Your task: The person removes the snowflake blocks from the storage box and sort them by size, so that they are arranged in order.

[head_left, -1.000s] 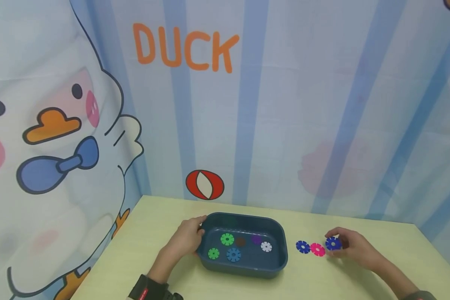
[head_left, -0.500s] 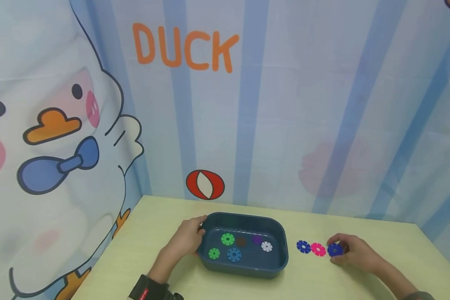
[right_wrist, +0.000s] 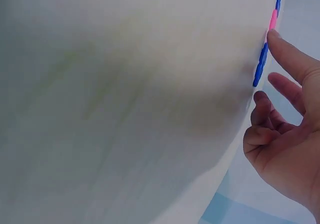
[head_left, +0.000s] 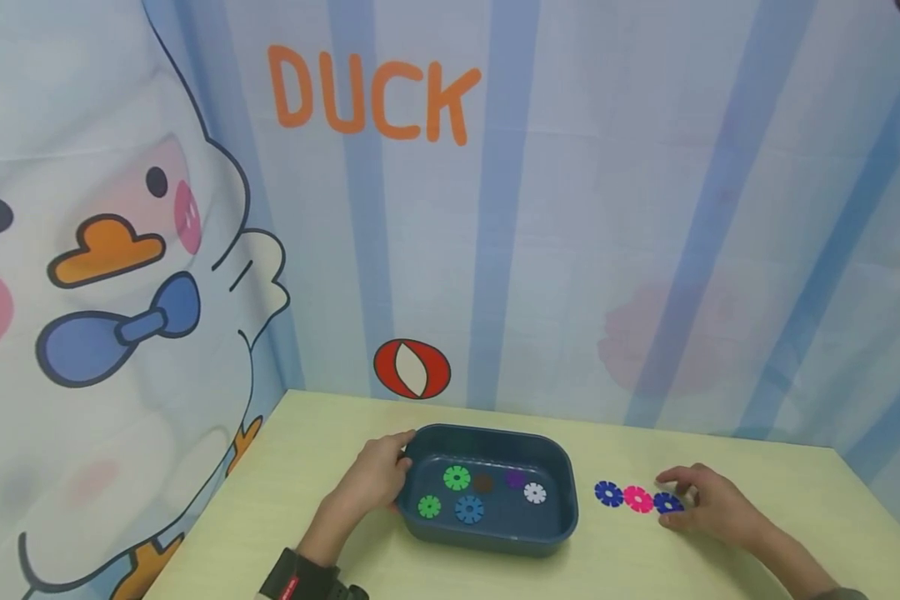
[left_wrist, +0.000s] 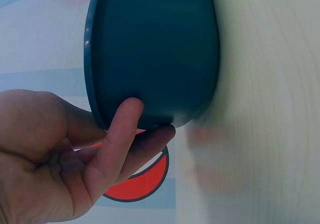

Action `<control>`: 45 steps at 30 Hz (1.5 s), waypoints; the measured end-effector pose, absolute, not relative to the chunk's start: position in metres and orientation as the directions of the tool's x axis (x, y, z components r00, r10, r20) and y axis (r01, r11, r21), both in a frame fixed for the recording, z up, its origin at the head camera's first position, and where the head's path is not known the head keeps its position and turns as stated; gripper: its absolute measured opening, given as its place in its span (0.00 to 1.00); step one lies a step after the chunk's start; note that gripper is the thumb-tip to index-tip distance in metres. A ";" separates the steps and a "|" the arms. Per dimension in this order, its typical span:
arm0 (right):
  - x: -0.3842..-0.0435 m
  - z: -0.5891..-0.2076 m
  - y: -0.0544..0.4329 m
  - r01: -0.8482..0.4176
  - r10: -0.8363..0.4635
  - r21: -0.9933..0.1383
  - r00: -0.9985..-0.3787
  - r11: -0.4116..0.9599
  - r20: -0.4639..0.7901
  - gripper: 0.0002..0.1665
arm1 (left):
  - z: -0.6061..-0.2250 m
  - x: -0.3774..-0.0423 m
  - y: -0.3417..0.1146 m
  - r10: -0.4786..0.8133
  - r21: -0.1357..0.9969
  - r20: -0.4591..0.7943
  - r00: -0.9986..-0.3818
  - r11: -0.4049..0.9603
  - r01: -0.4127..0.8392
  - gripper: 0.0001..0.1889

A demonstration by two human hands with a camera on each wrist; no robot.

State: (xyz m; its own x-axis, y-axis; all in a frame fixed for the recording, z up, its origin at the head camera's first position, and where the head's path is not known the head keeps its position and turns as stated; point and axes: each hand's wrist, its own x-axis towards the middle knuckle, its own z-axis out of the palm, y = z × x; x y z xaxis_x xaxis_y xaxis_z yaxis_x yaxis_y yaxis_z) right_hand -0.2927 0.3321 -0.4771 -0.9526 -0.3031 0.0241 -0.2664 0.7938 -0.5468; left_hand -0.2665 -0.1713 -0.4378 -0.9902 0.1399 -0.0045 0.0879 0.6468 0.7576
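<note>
Blue disc (head_left: 666,504) lies by pink disc (head_left: 637,500), placing prob. done; R hand (head_left: 716,506), fingers spread, prob. needs lifting clear; L hand (head_left: 375,475) pinches tray (head_left: 487,535).

Pale yellow tabletop (head_left: 615,558) against a blue-striped cloth backdrop (head_left: 600,167), orange DUCK lettering (head_left: 434,104) above.

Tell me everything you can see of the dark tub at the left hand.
The tub is an open, rounded-corner rectangle, dark blue (tealer in the left wrist view), with smooth, slightly glossy, plastic-looking walls. It stands upright on the pale yellow table, its long sides running across the head view. The left hand holds its left end, fingers against the outer wall. Inside lie two green discs, a blue disc, a brown disc, a purple disc and a white disc.
</note>
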 end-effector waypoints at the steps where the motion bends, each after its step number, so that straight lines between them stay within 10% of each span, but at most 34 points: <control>1: -0.291 -0.476 0.330 -0.271 -0.300 -0.538 -0.953 0.798 0.035 0.32 | -0.438 -0.267 -0.171 0.138 0.757 -0.006 -0.990 0.648 0.086 0.27; 24: -0.282 -0.448 0.240 -0.452 -0.335 -0.630 -0.892 0.631 0.305 0.17 | -0.438 -0.268 -0.171 0.137 0.749 0.007 -0.991 0.655 0.096 0.26; 45: -0.296 -0.425 0.157 -0.572 -0.460 -0.591 -0.817 0.569 0.348 0.27 | -0.438 -0.268 -0.172 0.141 0.753 0.020 -0.990 0.649 0.107 0.26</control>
State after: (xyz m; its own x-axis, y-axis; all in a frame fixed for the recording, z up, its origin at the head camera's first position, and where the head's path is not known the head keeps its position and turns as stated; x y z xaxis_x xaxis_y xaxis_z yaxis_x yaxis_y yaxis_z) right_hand -0.2957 0.1570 -0.4253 -0.8167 -0.4605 0.3477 -0.5722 0.5688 -0.5907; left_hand -0.2677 -0.1724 -0.4383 -0.9898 0.1408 0.0196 0.1072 0.6494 0.7529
